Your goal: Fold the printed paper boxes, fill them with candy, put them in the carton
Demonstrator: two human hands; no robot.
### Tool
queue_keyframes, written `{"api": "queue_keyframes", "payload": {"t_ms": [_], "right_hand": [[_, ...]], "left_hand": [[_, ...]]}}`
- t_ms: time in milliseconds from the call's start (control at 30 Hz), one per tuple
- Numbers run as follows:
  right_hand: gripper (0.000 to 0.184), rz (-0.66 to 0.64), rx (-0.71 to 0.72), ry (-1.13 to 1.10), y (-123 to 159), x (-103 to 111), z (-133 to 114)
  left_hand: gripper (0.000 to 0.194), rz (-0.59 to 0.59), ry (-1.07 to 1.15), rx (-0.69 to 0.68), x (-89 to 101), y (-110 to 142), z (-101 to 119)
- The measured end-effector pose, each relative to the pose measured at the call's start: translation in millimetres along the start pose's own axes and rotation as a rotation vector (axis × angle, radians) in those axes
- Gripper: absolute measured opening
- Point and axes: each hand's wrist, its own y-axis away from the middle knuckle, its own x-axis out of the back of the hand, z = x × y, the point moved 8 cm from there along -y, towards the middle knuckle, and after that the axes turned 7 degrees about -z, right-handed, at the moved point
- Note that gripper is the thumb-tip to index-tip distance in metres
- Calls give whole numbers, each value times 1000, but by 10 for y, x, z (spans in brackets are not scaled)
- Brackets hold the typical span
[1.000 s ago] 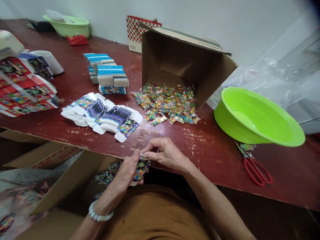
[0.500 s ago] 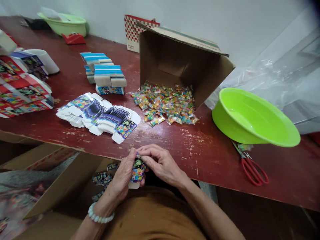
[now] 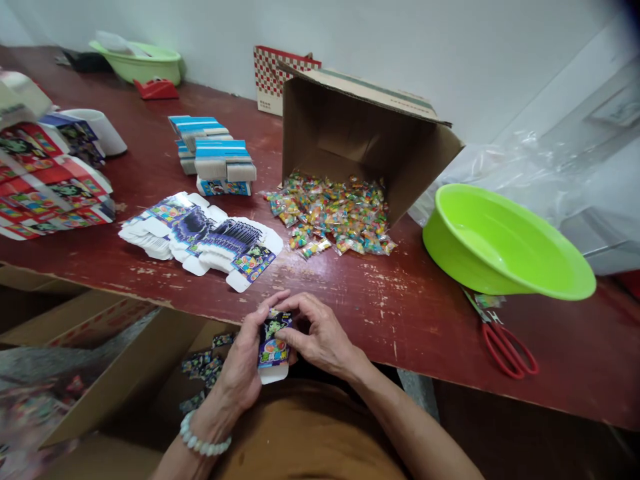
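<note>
A small printed candy box [image 3: 273, 339], purple with a green character, is held between my two hands at the table's front edge. Its lower white flap sticks out toward me. My left hand [image 3: 246, 353], with a beaded bracelet at the wrist, grips the box from the left. From the right, my right hand [image 3: 320, 333] closes on it, thumb across the front; its other fingers are partly hidden behind. Just beyond lies a fanned stack of flat purple cartons [image 3: 210, 233]. Farther back, small clear candy packets [image 3: 335, 207] spill from a tipped cardboard box [image 3: 345, 133].
A green basin [image 3: 505, 247] and red-handled scissors [image 3: 507, 347] are on the right. Blue carton stacks [image 3: 220, 157] and red carton bundles [image 3: 50, 180] stand left. Below the table edge, an open cardboard box [image 3: 110, 373] holds small dark boxes [image 3: 205, 367]. A red tape dispenser [image 3: 156, 89] sits behind.
The candy box has turned so its front shows more fully. My right thumb has moved from its top down onto its front. The view has shifted slightly.
</note>
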Motion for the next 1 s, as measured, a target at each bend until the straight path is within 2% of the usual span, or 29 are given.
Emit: {"api": "queue_keyframes", "payload": {"t_ms": [67, 167, 233, 267, 333, 367, 433, 533, 600, 667, 733, 800, 867, 900, 933, 1000], "right_hand": [[18, -41, -56, -95, -63, 40, 53], [18, -269, -86, -231, -219, 36, 63], [24, -358, -60, -158, -366, 93, 57], [27, -326, -38, -41, -459, 169, 71], [32, -118, -8, 310, -642, 393, 119], [36, -7, -19, 495, -708, 489, 156], [44, 112, -80, 782, -799, 575, 267], [34, 105, -106, 982, -875, 548, 422], [20, 89, -69, 1011, -895, 533, 457], [18, 92, -46, 996, -898, 562, 451], [23, 118, -35, 985, -871, 613, 391], [24, 193, -13, 907, -783, 666, 258], [21, 291, 22, 645, -623, 690, 97], [19, 324, 38, 434, -529, 674, 36], [17, 321, 21, 223, -444, 618, 9], [18, 231, -42, -101, -312, 393, -28]], "left_hand": [[48, -24, -74, -23, 36, -2, 39], [58, -75, -208, -4, 78, 14, 75], [70, -88, -250, 25, 103, 55, 69], [75, -80, -254, 33, 122, 85, 61], [78, -40, -238, 55, 194, 156, 13], [76, -16, -226, 70, 251, 194, -24], [67, 24, -226, 98, 412, 265, -95], [48, 21, -341, 125, 740, 336, -111], [40, -55, -488, 129, 934, 356, -41], [35, -195, -684, 175, 1049, 381, 13], [34, -322, -826, 292, 1110, 431, 3], [31, -369, -853, 356, 1098, 469, 17], [29, -326, -790, 310, 1005, 455, 86], [30, -293, -742, 274, 938, 434, 119], [32, -263, -690, 236, 860, 410, 146], [38, -252, -585, 196, 670, 359, 144]]}}
